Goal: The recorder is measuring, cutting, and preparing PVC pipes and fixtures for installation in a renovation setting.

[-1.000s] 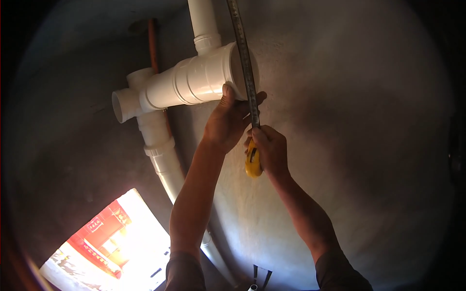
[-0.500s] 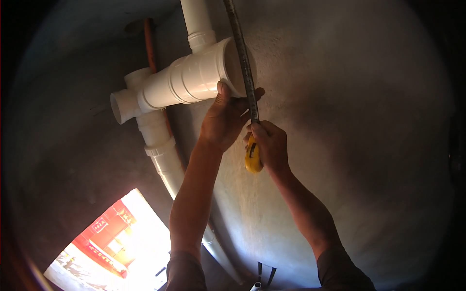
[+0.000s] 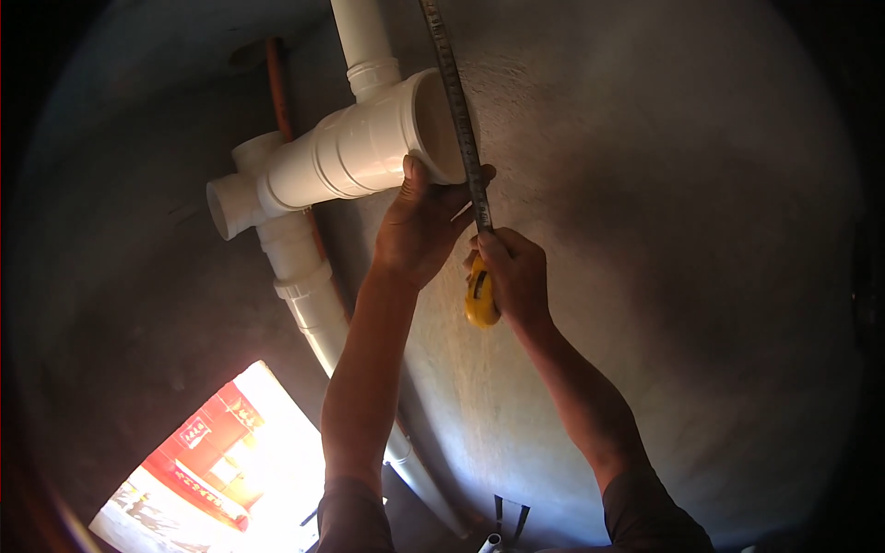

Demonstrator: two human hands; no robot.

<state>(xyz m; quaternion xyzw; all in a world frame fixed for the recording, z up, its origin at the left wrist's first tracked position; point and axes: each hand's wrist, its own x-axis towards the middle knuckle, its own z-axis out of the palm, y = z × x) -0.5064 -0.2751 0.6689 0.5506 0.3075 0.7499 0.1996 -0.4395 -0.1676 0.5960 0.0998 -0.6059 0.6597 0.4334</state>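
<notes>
Overhead, my left hand [image 3: 412,230] touches the lower rim of a wide white plastic pipe fitting [image 3: 364,146]. Its thumb points up against the fitting's side, and the other fingers stretch to the right, partly hidden behind a metal tape blade [image 3: 452,88]. The blade runs up across the fitting's round mouth and out of the top of the view. Just below the mouth, my right hand [image 3: 518,276] is closed round a yellow tape measure [image 3: 480,295], with the thumb at the base of the blade. The blade's far end is out of view.
A white pipe [image 3: 361,32] rises from the fitting, and another white pipe [image 3: 309,295] slants down behind my left forearm. An orange pipe [image 3: 278,88] runs behind them. A grey wall [image 3: 664,230] stands to the right. A bright opening [image 3: 277,442] lies at lower left.
The fitting and my left hand sit slightly further left in the view. My right hand keeps its grip on the tape measure, and the blade stays extended.
</notes>
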